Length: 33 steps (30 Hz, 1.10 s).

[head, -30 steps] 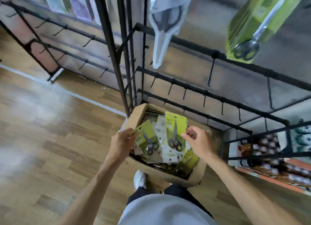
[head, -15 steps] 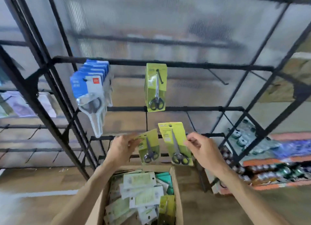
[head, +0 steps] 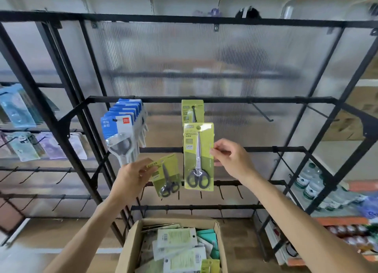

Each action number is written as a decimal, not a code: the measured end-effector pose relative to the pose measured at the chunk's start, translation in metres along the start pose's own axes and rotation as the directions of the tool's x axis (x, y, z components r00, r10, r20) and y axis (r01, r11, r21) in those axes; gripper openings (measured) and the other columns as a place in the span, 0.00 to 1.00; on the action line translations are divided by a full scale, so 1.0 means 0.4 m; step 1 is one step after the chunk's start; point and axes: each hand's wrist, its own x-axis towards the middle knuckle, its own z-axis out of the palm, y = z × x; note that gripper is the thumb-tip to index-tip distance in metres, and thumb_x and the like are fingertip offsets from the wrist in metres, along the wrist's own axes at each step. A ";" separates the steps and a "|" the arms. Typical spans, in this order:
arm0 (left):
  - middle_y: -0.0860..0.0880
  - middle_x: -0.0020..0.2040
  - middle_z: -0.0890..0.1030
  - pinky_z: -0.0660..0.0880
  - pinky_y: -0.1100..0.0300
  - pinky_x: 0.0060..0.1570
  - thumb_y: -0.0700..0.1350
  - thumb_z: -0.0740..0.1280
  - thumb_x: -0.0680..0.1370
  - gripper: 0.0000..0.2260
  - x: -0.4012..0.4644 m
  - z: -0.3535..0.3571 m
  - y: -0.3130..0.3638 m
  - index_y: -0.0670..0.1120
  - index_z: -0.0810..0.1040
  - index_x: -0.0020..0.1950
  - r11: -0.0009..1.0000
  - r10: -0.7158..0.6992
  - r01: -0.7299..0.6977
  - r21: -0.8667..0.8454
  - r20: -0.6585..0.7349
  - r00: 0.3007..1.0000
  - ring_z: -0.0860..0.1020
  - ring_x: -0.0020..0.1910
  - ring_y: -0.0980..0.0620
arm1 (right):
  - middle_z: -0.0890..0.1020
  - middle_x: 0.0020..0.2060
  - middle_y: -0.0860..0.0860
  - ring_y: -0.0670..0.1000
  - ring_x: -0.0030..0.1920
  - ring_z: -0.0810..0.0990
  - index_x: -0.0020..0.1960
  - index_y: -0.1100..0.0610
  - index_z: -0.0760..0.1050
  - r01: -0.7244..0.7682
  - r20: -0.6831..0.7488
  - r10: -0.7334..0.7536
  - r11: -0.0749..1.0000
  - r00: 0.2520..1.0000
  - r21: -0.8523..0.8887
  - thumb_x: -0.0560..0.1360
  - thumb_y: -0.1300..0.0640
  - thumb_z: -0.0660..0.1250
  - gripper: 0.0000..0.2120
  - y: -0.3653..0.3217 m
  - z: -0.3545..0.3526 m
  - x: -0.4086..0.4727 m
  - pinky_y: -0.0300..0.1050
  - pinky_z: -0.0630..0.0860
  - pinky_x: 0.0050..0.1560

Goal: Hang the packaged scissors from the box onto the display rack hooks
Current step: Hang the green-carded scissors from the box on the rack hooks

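Two green-carded scissor packs in hand, held up before black metal display rack (head: 204,99). Larger green card with long black-handled scissors (head: 198,157) upright, pinched at right edge by right hand (head: 231,160), thumb and forefinger together on card. Top of this card overlapping lower part of green scissor pack already hanging (head: 192,110) from hook on middle rail; whether touching, cannot tell. Smaller green card with short black-handled scissors (head: 166,175) tilted, top leaning left, gripped at upper left corner by left hand (head: 133,177), fingers curled round card edge. Small card just beside and lower left of large card.

Left of hanging green pack, on same rail: row of blue-and-white carded scissors in clear blisters (head: 122,127), several deep. Right of it: bare black hook (head: 260,113). Below: further rails with short empty hooks.

Open brown cardboard box (head: 131,244) on floor directly under both hands, holding loose heap of white, pale green and teal backing cards, mostly face down.

Behind rack: ribbed translucent plastic panel (head: 204,54). Far left: pale pouches on neighbouring hooks (head: 24,144), blurred. Lower right: clear bottles with green caps (head: 309,180).
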 end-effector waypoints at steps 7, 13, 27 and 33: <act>0.62 0.37 0.80 0.71 0.78 0.34 0.41 0.72 0.77 0.03 0.009 -0.047 0.001 0.44 0.83 0.50 0.998 0.002 0.002 0.065 -0.055 0.998 0.77 0.34 0.75 | 0.85 0.45 0.52 0.52 0.44 0.86 0.48 0.55 0.79 -0.104 0.009 0.103 0.993 0.995 0.053 0.79 0.57 0.70 0.02 0.020 0.027 0.108 0.55 0.84 0.50; 0.65 0.37 0.78 0.72 0.77 0.34 0.41 0.73 0.76 0.05 0.003 -0.060 -0.012 0.45 0.84 0.51 0.997 -0.035 0.040 0.068 -0.071 0.997 0.77 0.34 0.74 | 0.84 0.47 0.51 0.51 0.42 0.86 0.50 0.54 0.78 -0.207 -0.061 0.208 0.978 0.976 0.036 0.79 0.57 0.69 0.02 0.053 0.064 0.230 0.53 0.85 0.47; 0.62 0.38 0.81 0.70 0.80 0.36 0.42 0.73 0.76 0.03 -0.022 -0.124 -0.015 0.46 0.84 0.48 0.981 -0.032 0.055 0.184 -0.126 0.991 0.77 0.35 0.75 | 0.77 0.48 0.51 0.50 0.46 0.81 0.57 0.56 0.67 -0.096 -0.305 0.062 0.991 0.950 -0.098 0.75 0.48 0.73 0.20 0.116 0.113 0.285 0.43 0.78 0.41; 0.56 0.37 0.85 0.79 0.61 0.34 0.47 0.71 0.78 0.04 -0.038 -0.120 -0.030 0.50 0.84 0.50 0.956 0.000 0.007 0.294 -0.023 1.000 0.82 0.34 0.61 | 0.77 0.53 0.43 0.39 0.50 0.78 0.66 0.50 0.68 -0.034 0.166 0.070 0.977 0.984 -0.209 0.77 0.46 0.71 0.22 0.165 0.197 0.052 0.33 0.75 0.44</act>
